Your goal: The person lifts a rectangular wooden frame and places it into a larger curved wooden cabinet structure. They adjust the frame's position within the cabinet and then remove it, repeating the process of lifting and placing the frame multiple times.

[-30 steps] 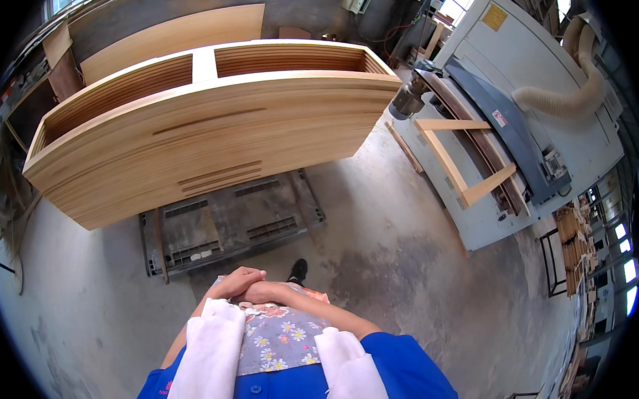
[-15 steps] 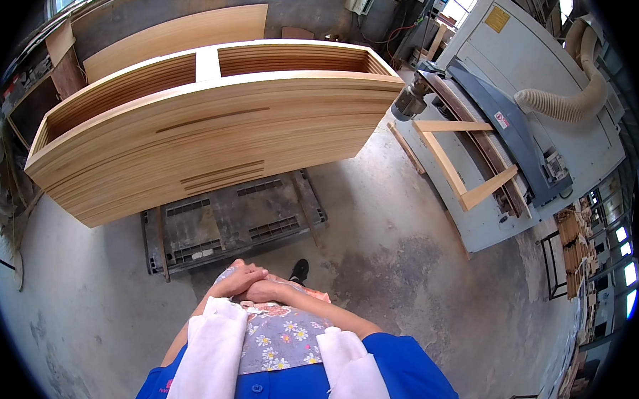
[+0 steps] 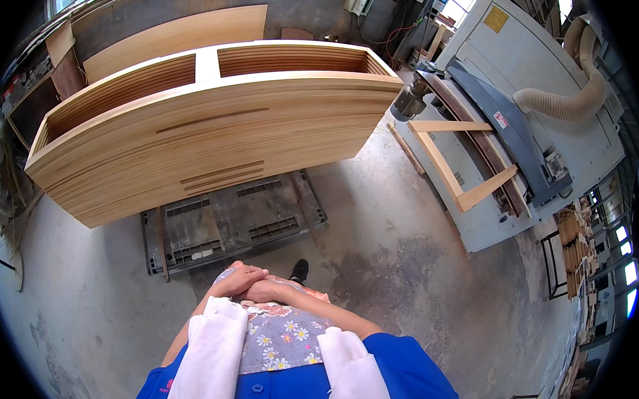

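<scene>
Left hand (image 3: 240, 277) lies over the right hand (image 3: 260, 292) at the waist, against a grey floral-print fabric apron (image 3: 278, 333). Fingers partly hidden, so can't tell how far either hand is curled; no tool or wood visible in them. Blue shirt (image 3: 412, 367), white cloth (image 3: 213, 345) down each side of the chest. One dark shoe (image 3: 299, 270) just ahead on the grey concrete floor (image 3: 374, 245).

Ahead, apart from the hands: dark rectangular plastic pallet (image 3: 225, 231) at the near foot of a tall stack of pale wooden frames (image 3: 301, 120). Stack is hollow, two long openings split by a crossbar, layers fairly well aligned, a few dark gaps in the near face. Whether the pallet bears it is hidden.

To the right, one pale rectangular wooden frame (image 3: 440, 165) sits partway in a big light-grey boxy machine (image 3: 553, 74): near end sticks out, far end out of sight by the blue-grey hood (image 3: 481, 99). Ribbed beige hose (image 3: 562, 107) at its side.

Progress, judging: many frames already made up and piled; this one looks midway through the machine, entering or leaving unclear. Neither hand touches it. Frames left to run: can't count.
</scene>
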### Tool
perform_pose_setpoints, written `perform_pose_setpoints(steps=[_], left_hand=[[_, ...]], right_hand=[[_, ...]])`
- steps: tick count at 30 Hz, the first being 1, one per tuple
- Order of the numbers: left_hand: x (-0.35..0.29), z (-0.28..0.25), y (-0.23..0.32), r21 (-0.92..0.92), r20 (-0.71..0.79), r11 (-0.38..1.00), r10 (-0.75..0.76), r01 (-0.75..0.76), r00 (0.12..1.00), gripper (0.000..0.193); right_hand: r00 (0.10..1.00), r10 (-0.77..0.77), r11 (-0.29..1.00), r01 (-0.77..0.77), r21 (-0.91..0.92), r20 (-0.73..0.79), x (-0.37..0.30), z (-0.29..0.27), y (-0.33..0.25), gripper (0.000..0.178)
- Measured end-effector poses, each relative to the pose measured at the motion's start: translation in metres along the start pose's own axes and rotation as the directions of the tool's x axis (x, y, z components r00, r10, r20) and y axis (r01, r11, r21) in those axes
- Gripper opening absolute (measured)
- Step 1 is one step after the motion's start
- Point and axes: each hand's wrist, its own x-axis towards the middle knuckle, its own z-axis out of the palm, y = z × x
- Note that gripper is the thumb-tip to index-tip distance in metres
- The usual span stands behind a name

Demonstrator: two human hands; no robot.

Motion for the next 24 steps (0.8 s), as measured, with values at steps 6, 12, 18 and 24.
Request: perform_pose_setpoints(steps=[6, 12, 18, 24], left_hand=[[0.001, 0.004, -0.011, -0.027, -0.056, 0.996, -0.081, 0.08, 0.995, 0.038], [-0.003, 0.005, 0.006, -0.012, 0.021, 0.998, -0.057, 0.057, 0.998, 0.038], [-0.017, 0.018, 0.041, 0.073, -0.075, 0.997, 0.008, -0.003, 0.997, 0.032], [-0.015, 0.029, 0.042, 0.04, 0.024, 0.999, -0.035, 0.034, 0.999, 0.034]], right_hand=[[0.988, 0.152, 0.988, -0.152, -0.029, -0.006, -0.013, -0.012, -0.033, 0.034], [0.995, 0.097, 0.995, -0.098, -0.028, -0.024, -0.014, -0.007, -0.021, 0.039], [0.982, 0.179, 0.984, -0.179, 0.003, -0.058, -0.028, -0.012, -0.044, 0.035], [0.989, 0.09, 0.994, -0.082, 0.07, -0.12, -0.026, 0.019, 0.0, 0.034]])
